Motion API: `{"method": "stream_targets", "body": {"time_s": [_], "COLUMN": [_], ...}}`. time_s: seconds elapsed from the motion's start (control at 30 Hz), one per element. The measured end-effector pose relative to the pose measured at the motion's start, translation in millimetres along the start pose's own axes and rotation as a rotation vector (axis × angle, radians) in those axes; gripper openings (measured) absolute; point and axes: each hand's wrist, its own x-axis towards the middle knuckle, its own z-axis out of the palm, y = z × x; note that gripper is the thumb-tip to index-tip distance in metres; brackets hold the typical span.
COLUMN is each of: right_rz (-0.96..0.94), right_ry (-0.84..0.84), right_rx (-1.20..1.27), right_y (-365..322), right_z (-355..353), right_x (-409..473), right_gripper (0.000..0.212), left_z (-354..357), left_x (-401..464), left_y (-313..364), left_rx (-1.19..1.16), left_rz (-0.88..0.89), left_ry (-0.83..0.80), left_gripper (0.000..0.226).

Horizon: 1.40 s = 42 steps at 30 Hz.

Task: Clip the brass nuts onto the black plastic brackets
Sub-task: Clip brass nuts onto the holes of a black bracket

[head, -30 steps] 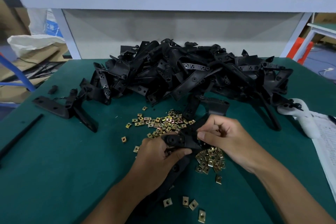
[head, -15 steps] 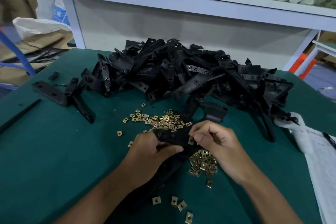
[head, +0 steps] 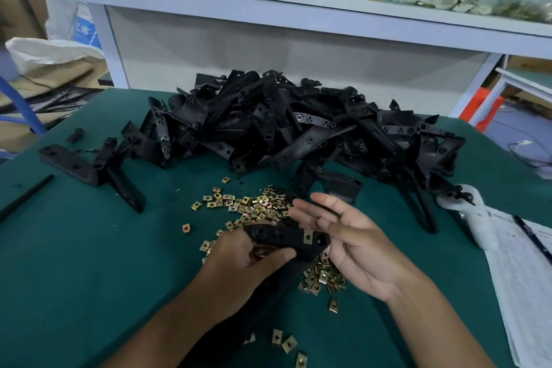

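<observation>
On the black bracket (head: 286, 237) — one brass nut (head: 308, 237) (clipped flush).

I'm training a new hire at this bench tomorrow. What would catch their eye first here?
Probably the big heap of black brackets at the back of the green table. Next, the brass nuts scattered in front of it. Nearest, the left hand holds one bracket with a nut clipped on, the right hand open beside it.

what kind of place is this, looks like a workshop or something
Most likely a small factory assembly bench. A big heap of identical black brackets sits on the green-covered table, loose brass nuts are scattered in front of it, and paperwork lies at the right edge.
</observation>
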Motion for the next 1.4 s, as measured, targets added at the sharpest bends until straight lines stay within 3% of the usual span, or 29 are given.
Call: {"method": "stream_targets", "body": {"time_s": [0.2, 0.3, 0.53, 0.8, 1.0, 1.17, 1.3, 1.4], "right_rz": [0.028, 0.037, 0.052, 0.049, 0.043, 0.054, 0.051, 0.056], "right_ry": [0.209, 0.286, 0.235, 0.18, 0.187, 0.175, 0.155, 0.162], "right_rx": [-0.087, -0.225, -0.288, -0.196, -0.28, -0.258, -0.303, -0.39], "right_y": [1.0, 1.4, 3.8, 1.3, 1.9, 0.6, -0.8, -1.7], "right_z": [0.0, -1.2, -3.3, -1.5, 2.5, 3.1, 6.7, 8.1], "right_x": [2.2, 2.9, 2.5, 2.3, 0.4, -0.3, -2.4, -4.0], "right_gripper": [0.042, 0.03, 0.026, 0.038, 0.022, 0.025, 0.024, 0.021], "left_z": [0.4, 1.0, 1.7, 3.6, 2.7, 3.8, 3.5, 3.4], "left_x": [-0.7, -1.2, -0.6, 0.4, 0.1, 1.7, 0.6, 0.1], "left_y": [-2.8, -3.0, -6.5, -14.1, -10.9, -14.0, -14.1, -14.2], "left_rx": [0.019, 0.032, 0.02, 0.042, 0.103, 0.188, 0.242, 0.288], "left_rz": [-0.014, 0.002, 0.015, 0.035, 0.066, 0.059, 0.067, 0.075], "left_ry": [-0.013, -0.022, -0.032, -0.037, -0.056, -0.037, -0.048, -0.037], "left_gripper": [0.017, 0.016, 0.016, 0.021, 0.017, 0.027, 0.019, 0.036]}}
